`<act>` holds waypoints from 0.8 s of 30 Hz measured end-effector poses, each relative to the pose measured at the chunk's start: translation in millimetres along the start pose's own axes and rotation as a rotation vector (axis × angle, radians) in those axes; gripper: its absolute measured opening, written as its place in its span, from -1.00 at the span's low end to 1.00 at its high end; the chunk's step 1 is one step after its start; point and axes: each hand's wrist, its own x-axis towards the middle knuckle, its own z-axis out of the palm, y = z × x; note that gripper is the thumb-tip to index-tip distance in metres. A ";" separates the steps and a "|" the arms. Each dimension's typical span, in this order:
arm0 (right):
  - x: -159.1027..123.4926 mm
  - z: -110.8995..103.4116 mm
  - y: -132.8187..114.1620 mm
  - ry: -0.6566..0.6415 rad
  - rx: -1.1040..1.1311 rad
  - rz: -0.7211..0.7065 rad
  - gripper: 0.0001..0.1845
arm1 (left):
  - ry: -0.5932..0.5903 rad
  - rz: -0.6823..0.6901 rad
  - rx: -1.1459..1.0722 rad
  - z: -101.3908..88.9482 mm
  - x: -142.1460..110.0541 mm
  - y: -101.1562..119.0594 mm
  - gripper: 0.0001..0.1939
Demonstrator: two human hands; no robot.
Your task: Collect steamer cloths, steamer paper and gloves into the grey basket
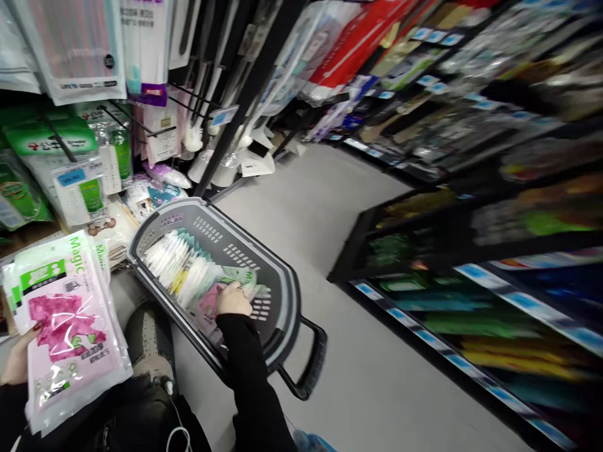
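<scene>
- Head view: store aisle, one grey shopping basket [282, 276] on the floor [320, 207], tilted in frame, one black handle [308, 367] sticking out at its near end
- right hand [232, 299] down inside the basket, black sleeve [249, 376], fingers curled onto a pink packet [210, 304] at the near end of the row; whether they pinch it or just rest on it, cannot tell
- row of flat packets [181, 267] standing on edge inside the basket, white, yellow, green, pink; too tightly packed to count, well over five
- left hand [19, 364] at lower left edge, holds a stack of flat packets [70, 326] by its left side; fingers wrapped round the edge, one fingertip with dark red nail showing on the front, the rest hidden behind
- stack: top packet white and pink with green label, word "Magic" along the edge; at least two more packets behind it, exact count unclear
- stack held up to the left of the basket, apart from it, not touching
- left shelf [70, 157]: hanging green-and-white packs, several; white brushes on pegs further back
- right shelving [494, 220]: blurred goods, blue price strips along the edges, nothing countable
- one dark knee [146, 339] between stack and basket; one white cable [181, 427] at the bottom
</scene>
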 end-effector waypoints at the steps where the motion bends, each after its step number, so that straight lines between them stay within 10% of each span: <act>1: -13.3 -4.9 -15.0 -0.009 0.089 -0.127 -0.67 | -0.040 -0.002 -0.008 -0.4 0.8 -2.2 -0.84; 5: -85.5 -14.1 -91.9 -0.337 0.666 -0.744 -0.73 | -0.199 0.047 -0.054 -0.5 3.5 -11.2 -0.80; 10: -149.1 -2.9 -159.6 -0.433 0.446 -0.784 -0.45 | -0.230 0.099 -0.133 -6.2 5.9 -21.0 -0.67; 24: -102.8 25.2 -133.5 -0.600 1.341 -0.781 -0.61 | -0.153 0.123 -0.129 -6.3 15.8 -21.1 -0.83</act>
